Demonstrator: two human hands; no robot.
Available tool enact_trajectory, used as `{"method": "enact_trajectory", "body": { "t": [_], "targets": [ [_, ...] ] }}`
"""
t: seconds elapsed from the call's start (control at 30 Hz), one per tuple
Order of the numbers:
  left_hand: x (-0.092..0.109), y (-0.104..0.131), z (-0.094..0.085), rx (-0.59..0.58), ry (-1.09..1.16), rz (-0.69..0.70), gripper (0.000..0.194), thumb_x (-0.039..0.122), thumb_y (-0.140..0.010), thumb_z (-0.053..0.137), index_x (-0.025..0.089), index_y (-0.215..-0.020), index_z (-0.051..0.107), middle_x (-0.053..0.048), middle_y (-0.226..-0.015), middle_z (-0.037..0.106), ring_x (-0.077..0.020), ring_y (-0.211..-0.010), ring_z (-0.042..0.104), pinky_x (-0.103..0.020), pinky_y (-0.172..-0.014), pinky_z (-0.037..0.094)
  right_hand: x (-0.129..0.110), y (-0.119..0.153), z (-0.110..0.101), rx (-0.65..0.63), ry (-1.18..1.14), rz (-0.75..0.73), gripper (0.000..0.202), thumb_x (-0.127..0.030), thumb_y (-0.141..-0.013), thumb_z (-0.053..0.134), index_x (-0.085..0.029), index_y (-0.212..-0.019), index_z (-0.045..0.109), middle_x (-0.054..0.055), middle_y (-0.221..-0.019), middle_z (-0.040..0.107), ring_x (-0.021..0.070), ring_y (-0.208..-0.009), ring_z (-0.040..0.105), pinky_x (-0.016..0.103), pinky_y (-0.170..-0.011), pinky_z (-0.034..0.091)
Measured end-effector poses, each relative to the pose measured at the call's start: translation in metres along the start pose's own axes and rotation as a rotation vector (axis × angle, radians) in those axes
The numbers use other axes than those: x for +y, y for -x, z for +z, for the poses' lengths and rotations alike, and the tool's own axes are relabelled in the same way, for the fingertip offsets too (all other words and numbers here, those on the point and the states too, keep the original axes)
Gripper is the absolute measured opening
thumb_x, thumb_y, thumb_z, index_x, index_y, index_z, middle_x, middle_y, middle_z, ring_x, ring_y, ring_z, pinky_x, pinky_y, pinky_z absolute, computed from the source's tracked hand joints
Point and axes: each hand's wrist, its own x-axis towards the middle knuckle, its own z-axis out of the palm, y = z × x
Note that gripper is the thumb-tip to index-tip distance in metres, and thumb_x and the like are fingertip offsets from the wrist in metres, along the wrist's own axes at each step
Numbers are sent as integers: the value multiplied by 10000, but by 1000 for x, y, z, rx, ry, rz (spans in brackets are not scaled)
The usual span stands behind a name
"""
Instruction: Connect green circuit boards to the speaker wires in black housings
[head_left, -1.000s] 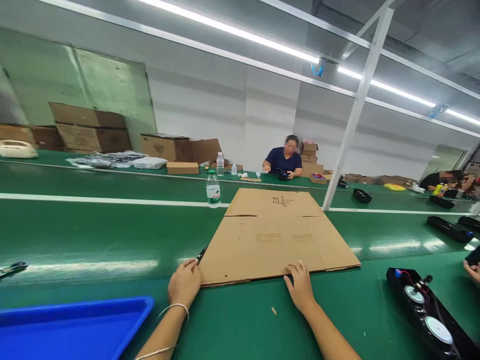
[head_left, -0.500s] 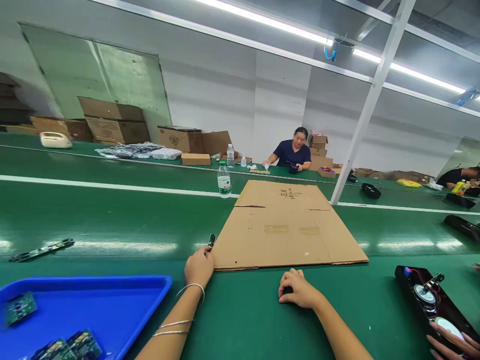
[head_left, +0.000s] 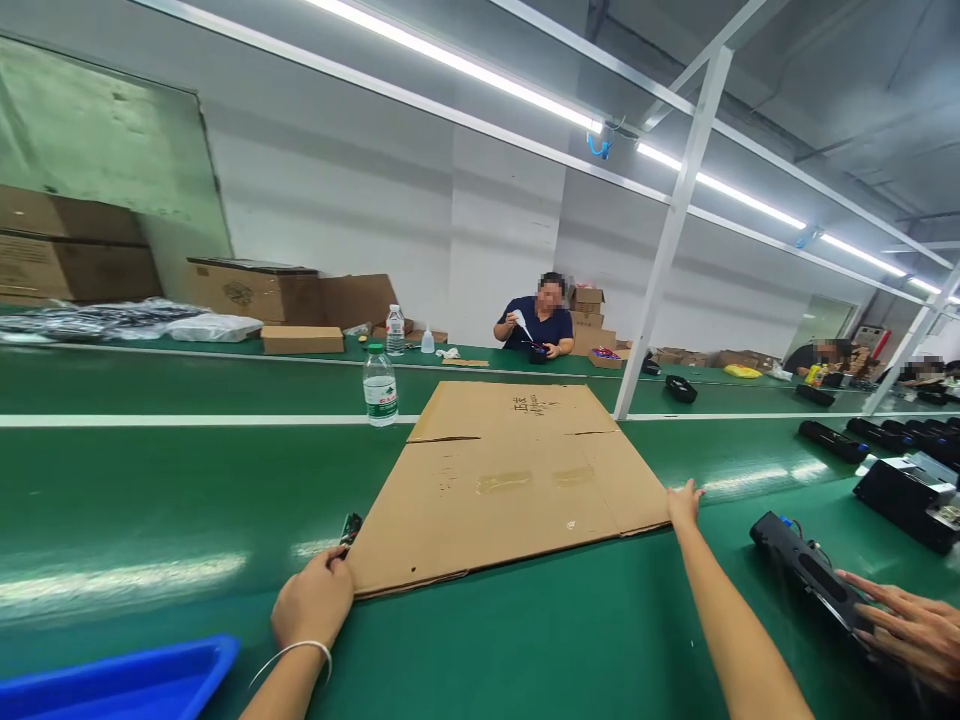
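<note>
The cardboard [head_left: 510,525] lies flat on the green bench [head_left: 525,650], in front of the person, its near edge running between the two hands. Handwriting shows toward its far end, and two strips of tape cross its middle.

The left hand [head_left: 313,598] is at the near left corner, touching it, its fingers curled about a small circuit board [head_left: 350,530] that pokes out past them beside the cardboard's left edge. A bracelet [head_left: 328,660] circles that wrist. The right hand [head_left: 684,505] is at the near right corner, fingers reaching forward along the edge; whether it grips the cardboard cannot be told.

A blue tray [head_left: 120,682] sits left of the left forearm, cut off by the frame. A bottle [head_left: 380,388] with a green cap stands upright near the cardboard's far left corner, and a white post [head_left: 675,230] rises near the far right one.

On the right, a co-worker's hand [head_left: 904,618] touches a black casing [head_left: 806,570]. Across the bench, a seated person [head_left: 517,335] holds up something white.
</note>
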Motion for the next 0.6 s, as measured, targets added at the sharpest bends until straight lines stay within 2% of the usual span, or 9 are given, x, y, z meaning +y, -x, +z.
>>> {"method": "enact_trajectory", "body": {
  "t": [0.1, 0.2, 0.27, 0.37, 0.47, 0.6],
  "targets": [
    [0, 2, -3, 4, 32, -64, 218, 210, -647, 432, 233, -727, 634, -63, -565, 597, -314, -678, 602, -406, -606, 480, -13, 33, 15, -86, 30, -27, 380, -314, -852, 476, -121, -1178, 461, 126, -1217, 442, 233, -1112, 426, 439, -937, 320],
    [-1, 4, -6, 32, 81, -106, 215, 223, -655, 438, 217, -760, 625, -69, -617, 616, -328, -733, 604, -423, -651, 478, -50, 84, 43, -191, 41, -133, 406, -191, -800, 461, -61, -1185, 477, 193, -1256, 403, 270, -1206, 324, 414, -976, 276],
    [-2, 5, -6, 56, 121, -120, 215, 224, -668, 435, 204, -787, 613, -71, -678, 634, -322, -794, 605, -422, -703, 473, -79, 118, 58, -275, 29, -233, 429, -208, -775, 476, -104, -1191, 481, 163, -1295, 375, 271, -1221, 304, 445, -994, 238],
    [-4, 6, -4, 92, 190, -135, 195, 218, -689, 437, 196, -801, 595, -63, -738, 648, -297, -860, 602, -404, -763, 464, -110, 154, 65, -387, -6, -409, 400, -308, -791, 470, -213, -1179, 496, 61, -1327, 361, 254, -1258, 236, 476, -1030, 123],
    [-7, 5, 1, 123, 273, -148, 135, 208, -714, 465, 198, -779, 582, -55, -759, 650, -261, -871, 606, -368, -778, 467, -118, 169, 63, -459, 24, -525, 412, -327, -821, 419, -225, -1218, 461, 46, -1347, 332, 278, -1274, 177, 526, -1019, 52],
    [-11, 2, 6, 170, 403, -159, 99, 203, -783, 507, 149, -832, 574, -39, -816, 640, -178, -815, 610, -342, -767, 471, -109, 163, 65, -481, 47, -571, 413, -304, -828, 395, -236, -1232, 447, 26, -1350, 327, 266, -1263, 208, 506, -1021, 91]
  ]
}}
